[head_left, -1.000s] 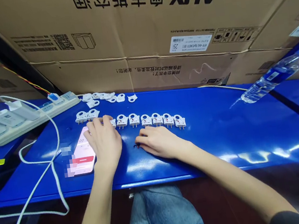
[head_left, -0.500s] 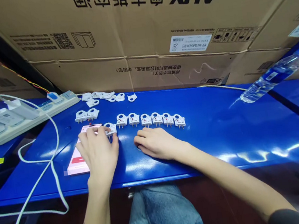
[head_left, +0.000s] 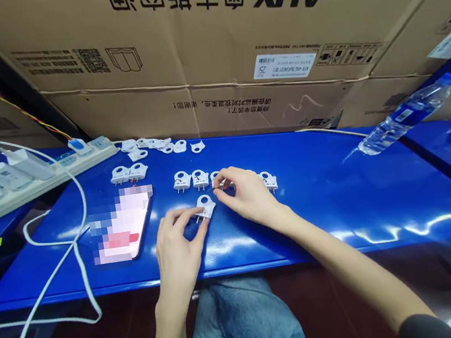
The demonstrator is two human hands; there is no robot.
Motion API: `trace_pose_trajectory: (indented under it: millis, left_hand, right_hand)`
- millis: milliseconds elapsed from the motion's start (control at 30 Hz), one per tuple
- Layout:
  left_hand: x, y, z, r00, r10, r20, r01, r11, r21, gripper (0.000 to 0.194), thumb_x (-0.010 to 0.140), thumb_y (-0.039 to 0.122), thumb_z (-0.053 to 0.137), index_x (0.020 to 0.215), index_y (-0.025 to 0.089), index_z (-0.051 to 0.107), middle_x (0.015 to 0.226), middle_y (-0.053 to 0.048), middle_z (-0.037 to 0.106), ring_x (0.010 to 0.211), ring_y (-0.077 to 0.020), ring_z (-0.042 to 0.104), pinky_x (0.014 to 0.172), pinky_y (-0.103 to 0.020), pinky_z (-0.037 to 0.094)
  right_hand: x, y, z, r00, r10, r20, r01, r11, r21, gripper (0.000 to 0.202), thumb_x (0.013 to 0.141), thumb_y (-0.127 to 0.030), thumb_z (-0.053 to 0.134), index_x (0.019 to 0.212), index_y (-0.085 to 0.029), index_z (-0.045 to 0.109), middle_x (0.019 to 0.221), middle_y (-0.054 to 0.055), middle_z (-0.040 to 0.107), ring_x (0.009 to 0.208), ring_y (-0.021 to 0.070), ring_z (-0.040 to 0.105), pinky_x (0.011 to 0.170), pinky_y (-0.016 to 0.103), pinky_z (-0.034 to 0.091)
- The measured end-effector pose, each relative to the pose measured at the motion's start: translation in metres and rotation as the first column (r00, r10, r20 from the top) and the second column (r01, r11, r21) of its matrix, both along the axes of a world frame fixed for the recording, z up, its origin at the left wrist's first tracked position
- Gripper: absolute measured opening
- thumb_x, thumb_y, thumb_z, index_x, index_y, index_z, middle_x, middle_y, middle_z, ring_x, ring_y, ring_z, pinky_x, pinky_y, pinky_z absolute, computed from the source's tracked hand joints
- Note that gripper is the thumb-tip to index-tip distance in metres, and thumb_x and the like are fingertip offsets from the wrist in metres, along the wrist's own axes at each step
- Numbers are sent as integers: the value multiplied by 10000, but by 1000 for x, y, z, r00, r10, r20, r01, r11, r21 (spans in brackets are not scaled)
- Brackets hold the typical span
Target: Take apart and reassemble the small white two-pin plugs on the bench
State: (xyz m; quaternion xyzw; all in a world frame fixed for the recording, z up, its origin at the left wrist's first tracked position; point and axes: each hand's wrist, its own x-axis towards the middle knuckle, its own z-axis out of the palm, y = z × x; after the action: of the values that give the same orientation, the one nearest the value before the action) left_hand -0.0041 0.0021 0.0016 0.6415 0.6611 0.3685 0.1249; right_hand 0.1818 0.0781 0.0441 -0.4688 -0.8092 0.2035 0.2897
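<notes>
My left hand [head_left: 179, 240] pinches a white two-pin plug with a ring-shaped top [head_left: 206, 207] between thumb and fingertips, just above the blue table. Right of it, my right hand [head_left: 250, 194] has thumb and forefinger pressed together. A thin dark sliver sticks out at their tips, too small to name, close to the held plug. Behind my hands runs a row of similar plugs; the left ones [head_left: 182, 180] and the rightmost one [head_left: 268, 180] show, while my right hand covers others. Two more plugs [head_left: 128, 173] lie side by side farther left.
A pink-screened phone [head_left: 126, 225] lies left of my hands. Several white pieces [head_left: 155, 144] sit at the back. A power strip [head_left: 42, 180] with chargers and a loose white cable [head_left: 80, 251] occupy the left. A water bottle [head_left: 407, 116] lies right. A large carton [head_left: 209, 54] stands behind the blue table [head_left: 338, 192].
My left hand has moved right from beside the phone, bringing the plug in front of the row. My right hand has shifted slightly up and right, its pinched fingertips now near that plug.
</notes>
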Motion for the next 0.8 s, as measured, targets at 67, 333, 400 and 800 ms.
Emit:
trace_pose_trajectory:
  millis: [67,333,400,800]
  left_hand:
    - [2,2,-1,999,23,42,-23,1000,0,329,903,470,685,1165,271,686,1047,-55,704,939,-258,668,897,-441,537]
    - [7,5,0,998,56,-17,-57,997,-54,414,830,392,746,1176,273,555,1079,-43,730,976,-284,686,880,-475,534]
    - [10,6,0,999,37,-4,-37,999,-23,364,840,362,724,1147,270,551,1096,-52,721,970,-279,690,890,-481,542]
    - [12,2,-6,998,-56,-17,56,998,19,343,867,342,676,1171,260,540,1068,-60,668,1008,-276,668,872,-430,563]
  right_hand:
    - [-1,1,-1,998,3,-55,-7,998,-61,46,952,-177,639,951,-210,670,968,26,740,903,182,681,841,314,501]
    - [-6,-1,-3,996,50,-75,-61,987,-150,52,949,-161,635,969,-207,651,991,7,767,869,147,707,830,284,514]
    - [-6,-1,-5,995,77,-71,-86,987,-135,122,956,-137,616,1044,-207,665,1039,16,774,880,141,711,836,279,520]
    - [-4,2,-7,987,161,-11,-160,974,-162,97,968,-154,690,1001,-213,759,987,7,807,928,166,734,850,289,524]
